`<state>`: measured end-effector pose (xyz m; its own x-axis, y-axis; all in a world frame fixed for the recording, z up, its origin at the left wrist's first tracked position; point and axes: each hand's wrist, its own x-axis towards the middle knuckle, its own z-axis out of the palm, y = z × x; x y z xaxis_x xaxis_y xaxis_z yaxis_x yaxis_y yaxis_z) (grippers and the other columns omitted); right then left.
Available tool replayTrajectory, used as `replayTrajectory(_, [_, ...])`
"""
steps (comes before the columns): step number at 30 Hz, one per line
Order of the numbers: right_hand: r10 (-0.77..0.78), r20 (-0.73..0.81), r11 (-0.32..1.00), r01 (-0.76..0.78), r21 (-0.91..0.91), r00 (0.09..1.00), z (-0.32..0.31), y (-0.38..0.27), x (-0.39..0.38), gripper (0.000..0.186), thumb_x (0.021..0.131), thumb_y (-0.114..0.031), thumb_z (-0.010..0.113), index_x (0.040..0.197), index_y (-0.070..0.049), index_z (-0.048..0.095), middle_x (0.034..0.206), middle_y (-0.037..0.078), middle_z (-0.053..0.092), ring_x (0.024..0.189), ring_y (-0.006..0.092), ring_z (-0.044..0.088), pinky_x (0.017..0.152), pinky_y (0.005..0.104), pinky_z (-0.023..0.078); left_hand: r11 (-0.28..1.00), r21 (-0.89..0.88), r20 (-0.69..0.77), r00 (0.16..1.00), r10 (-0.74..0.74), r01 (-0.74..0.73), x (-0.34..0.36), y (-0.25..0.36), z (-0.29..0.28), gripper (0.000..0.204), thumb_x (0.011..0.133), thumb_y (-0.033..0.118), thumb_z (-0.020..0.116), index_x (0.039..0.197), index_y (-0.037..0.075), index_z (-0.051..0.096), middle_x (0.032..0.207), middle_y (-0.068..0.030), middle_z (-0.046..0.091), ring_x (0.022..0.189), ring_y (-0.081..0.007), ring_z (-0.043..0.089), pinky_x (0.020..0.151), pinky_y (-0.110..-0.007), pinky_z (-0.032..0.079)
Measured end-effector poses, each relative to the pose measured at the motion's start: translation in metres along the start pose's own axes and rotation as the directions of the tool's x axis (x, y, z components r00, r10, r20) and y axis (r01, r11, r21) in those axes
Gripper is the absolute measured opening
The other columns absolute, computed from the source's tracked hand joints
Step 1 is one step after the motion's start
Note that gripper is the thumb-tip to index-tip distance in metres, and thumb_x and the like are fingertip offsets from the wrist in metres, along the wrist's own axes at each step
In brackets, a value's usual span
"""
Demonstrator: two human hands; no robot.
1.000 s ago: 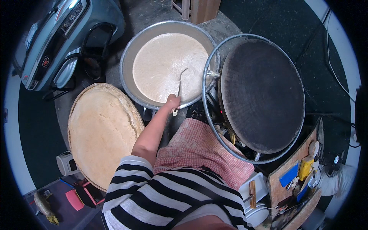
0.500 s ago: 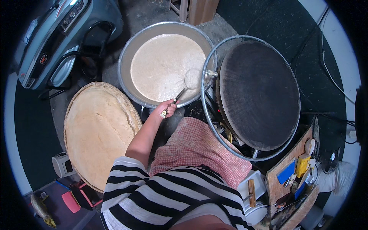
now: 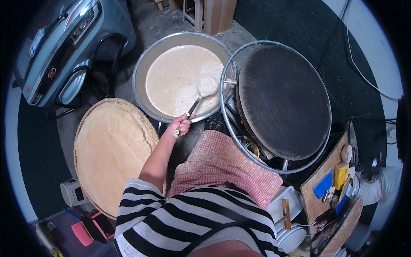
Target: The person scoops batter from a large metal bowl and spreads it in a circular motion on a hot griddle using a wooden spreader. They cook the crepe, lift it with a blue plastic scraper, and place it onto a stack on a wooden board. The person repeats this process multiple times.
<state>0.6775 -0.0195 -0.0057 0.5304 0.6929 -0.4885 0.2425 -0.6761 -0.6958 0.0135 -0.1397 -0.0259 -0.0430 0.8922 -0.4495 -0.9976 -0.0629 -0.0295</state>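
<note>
My left hand [image 3: 180, 127] is closed around the dark handle of a ladle [image 3: 193, 107]. The ladle reaches over the near rim of a large metal basin [image 3: 141, 92]. Its bowl, heaped with pale batter, is at the right side of the thick, beige batter [image 3: 175, 79] that fills much of the basin. I cannot tell whether the bowl touches the surface. Just right of the basin stands a round black griddle [image 3: 284, 103], bare on top, with a metal ring [image 3: 224, 107] around it. My right hand is not in view.
A wide round basket [image 3: 77, 150] piled with large pale flatbreads [image 3: 115, 158] stands to my left. Beyond it is a parked scooter [image 3: 81, 47]. At the lower right, a wooden board [image 3: 310, 184] holds small items beside a white tub [image 3: 278, 205]. A cardboard box [image 3: 220, 15] stands behind the basin.
The view has shifted slightly. The ladle's bowl has moved a little left, away from the griddle ring, and more of its handle shows beyond my left hand, which still grips it.
</note>
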Motion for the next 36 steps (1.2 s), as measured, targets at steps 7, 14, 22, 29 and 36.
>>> replayTrajectory(7, [-0.095, -0.207, 0.990, 0.115, 0.086, 0.974, -0.034, -0.007, -0.036, 0.042, 0.078, -0.048, 0.060, 0.075, -0.007, 0.055, 0.047, -0.001, 0.032, 0.036, 0.0116, 0.031, 0.036, 0.0271, 0.024, 0.997, 0.032, -0.061, 0.996, 0.069, -0.067, -0.026, 0.010, 0.042, 0.038, 0.093, 0.027, 0.041, 0.121, 0.002, 0.042, 0.063, 0.0022, 0.042, 0.040, -0.0065, 0.036, 0.034, -0.020, 0.031])
replayTrajectory(14, [0.307, -0.154, 0.952, -0.306, 0.029, 0.939, -0.057, 0.022, -0.013, 0.048, 0.076, -0.053, 0.060, 0.071, -0.006, 0.054, 0.046, 0.000, 0.034, 0.036, 0.0122, 0.033, 0.036, 0.0276, 0.025, 0.997, -0.075, 0.057, 0.998, 0.031, -0.027, -0.044, 0.019, 0.070, 0.040, 0.093, 0.024, 0.039, 0.122, -0.003, 0.040, 0.070, -0.0018, 0.046, 0.047, -0.0089, 0.042, 0.043, -0.024, 0.036])
replayTrajectory(22, [0.203, -0.222, 0.979, -0.204, 0.018, 0.954, -0.034, 0.053, -0.006, 0.053, 0.077, -0.053, 0.058, 0.063, -0.003, 0.051, 0.046, 0.003, 0.037, 0.036, 0.0144, 0.034, 0.035, 0.0284, 0.025, 0.985, -0.169, 0.152, 0.988, 0.011, 0.015, -0.058, 0.015, 0.078, 0.041, 0.093, 0.023, 0.038, 0.122, -0.005, 0.038, 0.073, -0.0025, 0.045, 0.051, -0.0110, 0.045, 0.050, -0.028, 0.039])
replayTrajectory(29, [0.223, -0.149, 0.971, -0.233, -0.054, 0.963, -0.027, 0.026, -0.013, 0.050, 0.076, -0.051, 0.061, 0.062, -0.004, 0.049, 0.045, 0.003, 0.037, 0.036, 0.0132, 0.035, 0.035, 0.0279, 0.024, 0.980, -0.188, 0.049, 0.996, 0.070, -0.059, -0.066, 0.008, 0.095, 0.039, 0.092, 0.023, 0.039, 0.118, -0.007, 0.041, 0.070, -0.0018, 0.045, 0.049, -0.0102, 0.043, 0.045, -0.026, 0.037])
replayTrajectory(36, [0.025, -0.098, 0.981, -0.006, 0.194, 0.995, -0.003, -0.030, -0.031, 0.044, 0.081, -0.046, 0.058, 0.064, -0.006, 0.050, 0.047, 0.002, 0.038, 0.037, 0.0116, 0.036, 0.035, 0.0254, 0.028, 0.983, -0.154, 0.057, 0.992, 0.110, -0.100, -0.069, 0.001, 0.104, 0.040, 0.092, 0.021, 0.038, 0.120, -0.008, 0.037, 0.072, -0.0032, 0.045, 0.049, -0.0108, 0.043, 0.045, -0.026, 0.037])
